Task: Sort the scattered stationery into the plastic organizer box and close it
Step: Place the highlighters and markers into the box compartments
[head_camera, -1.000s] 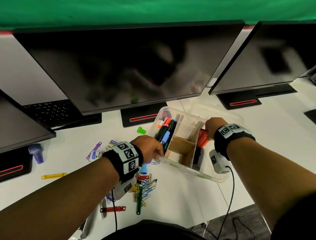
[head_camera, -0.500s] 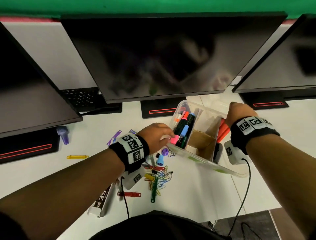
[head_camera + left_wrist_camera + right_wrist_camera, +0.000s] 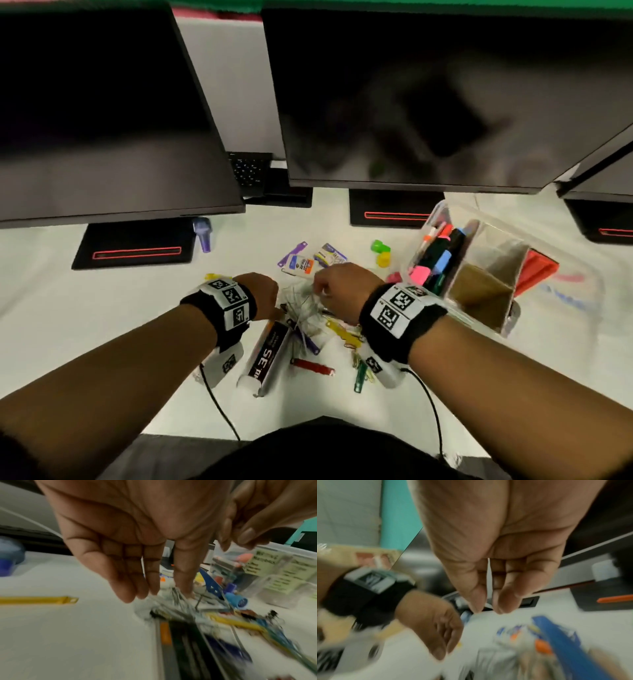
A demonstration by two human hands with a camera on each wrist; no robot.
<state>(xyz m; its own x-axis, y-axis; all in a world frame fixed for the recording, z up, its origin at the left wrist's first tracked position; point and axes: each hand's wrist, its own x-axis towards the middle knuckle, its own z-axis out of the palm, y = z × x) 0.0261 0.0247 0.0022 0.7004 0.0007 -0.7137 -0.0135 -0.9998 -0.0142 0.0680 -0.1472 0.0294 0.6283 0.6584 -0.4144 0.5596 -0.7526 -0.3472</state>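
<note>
The clear plastic organizer box (image 3: 442, 212) stands open at the right. Markers (image 3: 442, 257) fill its left compartment, cardboard dividers (image 3: 479, 291) split the middle, and something red (image 3: 537, 270) lies on its right side. Loose stationery lies left of the box. Over that pile, my left hand (image 3: 274, 305) points straight fingers (image 3: 137, 588) down onto a crumpled clear bag of metal clips (image 3: 301, 305). My right hand (image 3: 322, 291) pinches the bag's thin plastic edge (image 3: 489, 581) between thumb and forefinger.
A black-and-white tube (image 3: 267, 356), red (image 3: 311, 365), green (image 3: 359, 377) and yellow (image 3: 342, 329) fastener strips and coloured paper clips lie near my wrists. Farther back sit a small glue bottle (image 3: 301, 265), green (image 3: 380, 246) and yellow (image 3: 383, 259) caps. Monitors (image 3: 411, 102) overhang the desk's back.
Both hands have left the organizer box and moved left to the pile of loose stationery. My right hand has taken hold of the clear bag. The head view has swung left.
</note>
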